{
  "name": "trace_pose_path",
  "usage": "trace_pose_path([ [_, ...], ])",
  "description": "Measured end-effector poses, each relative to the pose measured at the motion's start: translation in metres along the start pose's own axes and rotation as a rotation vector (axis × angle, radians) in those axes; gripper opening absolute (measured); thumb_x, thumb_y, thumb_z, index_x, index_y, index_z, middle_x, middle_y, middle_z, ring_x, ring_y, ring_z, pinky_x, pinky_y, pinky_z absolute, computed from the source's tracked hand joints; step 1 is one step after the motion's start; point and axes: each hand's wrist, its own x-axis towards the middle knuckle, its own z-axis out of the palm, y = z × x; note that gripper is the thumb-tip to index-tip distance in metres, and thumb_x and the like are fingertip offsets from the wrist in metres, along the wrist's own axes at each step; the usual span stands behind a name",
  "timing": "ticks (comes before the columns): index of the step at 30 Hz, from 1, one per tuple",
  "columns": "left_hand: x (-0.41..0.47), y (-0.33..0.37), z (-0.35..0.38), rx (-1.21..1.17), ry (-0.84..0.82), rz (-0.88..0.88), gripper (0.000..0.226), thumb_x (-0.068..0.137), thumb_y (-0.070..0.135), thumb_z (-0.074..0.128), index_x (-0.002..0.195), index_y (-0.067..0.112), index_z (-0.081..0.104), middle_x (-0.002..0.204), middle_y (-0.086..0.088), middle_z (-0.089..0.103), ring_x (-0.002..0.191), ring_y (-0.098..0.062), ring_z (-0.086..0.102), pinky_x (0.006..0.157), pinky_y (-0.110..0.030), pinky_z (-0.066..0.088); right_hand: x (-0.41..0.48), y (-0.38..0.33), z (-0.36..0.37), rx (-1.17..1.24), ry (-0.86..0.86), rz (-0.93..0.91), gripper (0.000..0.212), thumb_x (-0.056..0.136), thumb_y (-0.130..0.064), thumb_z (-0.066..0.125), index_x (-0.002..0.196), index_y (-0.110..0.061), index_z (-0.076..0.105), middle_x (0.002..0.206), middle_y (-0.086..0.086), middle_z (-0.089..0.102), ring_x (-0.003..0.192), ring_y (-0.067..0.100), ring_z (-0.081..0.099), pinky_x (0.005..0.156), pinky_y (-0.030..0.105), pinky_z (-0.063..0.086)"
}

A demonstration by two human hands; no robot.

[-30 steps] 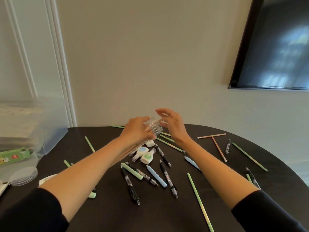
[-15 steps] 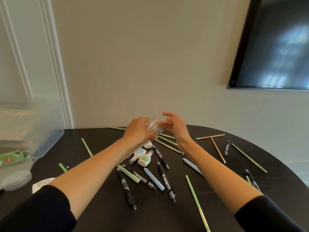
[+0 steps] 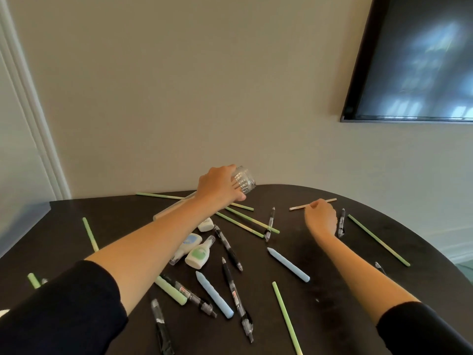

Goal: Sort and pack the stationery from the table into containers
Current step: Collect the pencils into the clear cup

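L grip [image 3: 217,186] is wrapped round a clear glass jar [image 3: 244,180], fingers over its ribbed side; jar is tilted, mouth twd the right, held just above the far edge of the dark counter [image 3: 122,226]; R grip [image 3: 321,217] is knuckles-up on the counter, fingers curled onto a tan pencil [image 3: 298,207] that lies flat and sticks out both sides of the fingers; a black pen [image 3: 341,222] lies just beside that grip on its right, a long green pencil [image 3: 378,239] a bit further right; btwn the two grips lie more green pencils [image 3: 240,222] at crossing angles, w/ another black pen [image 3: 270,224] across them; under the L forearm a pale flat bar [image 3: 166,212] pokes out, and beside the forearm sit three correction-tape dispensers [image 3: 198,256], one blue-labelled, one green-labelled, one plain white; nearer the person: two blue crayons [image 3: 288,263], a green crayon [image 3: 171,290], several black pens [image 3: 236,298] and one more green pencil [image 3: 286,317], all loose and apart; both arms in black sleeves [image 3: 64,316]; wall-mounted TV [image 3: 414,60] upper right.
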Motion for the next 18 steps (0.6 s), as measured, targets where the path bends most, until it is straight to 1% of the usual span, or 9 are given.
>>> trace_pose_path([
  [2, 0.012, -0.002, 0.010, 0.004, -0.006, 0.001, 0.047, 0.071, 0.033, 0.076, 0.109, 0.016, 0.055, 0.104, -0.003, 0.065, 0.092, -0.021, 0.061, 0.080, -0.035, 0.050, 0.022, 0.015, -0.004, -0.295, -0.009, 0.000, 0.037, 0.093, -0.020, 0.048, 0.123, 0.002, 0.051, 0.128, 0.021, 0.048, 0.121, 0.035, 0.042, 0.096, 0.041, 0.042],
  [4, 0.020, -0.004, 0.018, 0.009, -0.018, 0.006, 0.053, 0.072, 0.034, 0.076, 0.117, 0.017, 0.054, 0.108, -0.003, 0.065, 0.095, -0.021, 0.061, 0.081, -0.034, 0.049, 0.034, 0.023, -0.006, -0.523, -0.113, 0.008, 0.043, 0.093, -0.026, 0.051, 0.127, -0.001, 0.049, 0.135, 0.021, 0.043, 0.130, 0.035, 0.035, 0.102, 0.042, 0.040],
  [6, 0.029, -0.006, 0.026, 0.011, -0.025, 0.012, 0.058, 0.073, 0.034, 0.076, 0.122, 0.017, 0.052, 0.110, -0.004, 0.064, 0.097, -0.021, 0.061, 0.083, -0.034, 0.050, 0.043, 0.025, -0.004, -0.626, -0.196, 0.006, 0.039, 0.093, -0.023, 0.050, 0.126, -0.003, 0.050, 0.132, 0.019, 0.049, 0.129, 0.034, 0.039, 0.099, 0.040, 0.040],
  [8, 0.034, -0.008, 0.031, 0.022, -0.027, 0.010, 0.059, 0.074, 0.035, 0.075, 0.124, 0.017, 0.050, 0.111, -0.004, 0.064, 0.098, -0.021, 0.061, 0.085, -0.035, 0.050, 0.047, 0.024, -0.003, -0.620, -0.239, 0.012, 0.033, 0.092, -0.019, 0.050, 0.122, -0.004, 0.051, 0.123, 0.016, 0.056, 0.119, 0.031, 0.050, 0.096, 0.038, 0.043],
  [10, 0.042, -0.012, 0.036, 0.037, -0.012, 0.004, 0.056, 0.075, 0.035, 0.074, 0.122, 0.017, 0.050, 0.109, -0.004, 0.064, 0.096, -0.021, 0.061, 0.084, -0.035, 0.050, 0.056, 0.021, -0.001, -0.582, -0.294, 0.037, 0.027, 0.091, -0.019, 0.053, 0.113, -0.004, 0.055, 0.112, 0.013, 0.062, 0.107, 0.027, 0.059, 0.091, 0.036, 0.045],
  [13, 0.051, -0.019, 0.042, 0.078, 0.003, 0.005, 0.049, 0.075, 0.035, 0.073, 0.115, 0.016, 0.052, 0.106, -0.004, 0.065, 0.094, -0.022, 0.061, 0.084, -0.036, 0.050, 0.067, 0.012, 0.003, -0.449, -0.361, 0.114, 0.017, 0.090, -0.020, 0.051, 0.094, -0.004, 0.054, 0.084, 0.009, 0.067, 0.084, 0.020, 0.064, 0.067, 0.027, 0.043],
  [15, 0.058, -0.023, 0.045, 0.107, 0.001, 0.018, 0.047, 0.075, 0.035, 0.073, 0.112, 0.016, 0.052, 0.106, -0.004, 0.065, 0.094, -0.022, 0.061, 0.084, -0.035, 0.049, 0.079, 0.006, 0.012, -0.168, -0.329, 0.231, 0.019, 0.092, -0.014, 0.046, 0.105, 0.000, 0.049, 0.072, 0.011, 0.063, 0.067, 0.020, 0.061, 0.053, 0.025, 0.040],
  [17, 0.064, -0.026, 0.050, 0.115, -0.004, 0.025, 0.047, 0.075, 0.035, 0.073, 0.112, 0.016, 0.051, 0.106, -0.004, 0.064, 0.094, -0.021, 0.060, 0.084, -0.035, 0.048, 0.090, 0.002, 0.023, 0.159, -0.306, 0.351, 0.028, 0.094, -0.007, 0.043, 0.120, 0.005, 0.043, 0.069, 0.013, 0.054, 0.059, 0.021, 0.058, 0.049, 0.025, 0.045],
  [18, 0.066, -0.027, 0.051, 0.116, -0.007, 0.027, 0.047, 0.075, 0.035, 0.073, 0.112, 0.016, 0.051, 0.106, -0.004, 0.064, 0.094, -0.021, 0.060, 0.084, -0.035, 0.048, 0.094, 0.002, 0.027, 0.249, -0.298, 0.363, 0.032, 0.094, -0.005, 0.042, 0.125, 0.006, 0.041, 0.070, 0.012, 0.049, 0.059, 0.021, 0.056, 0.050, 0.025, 0.048],
])
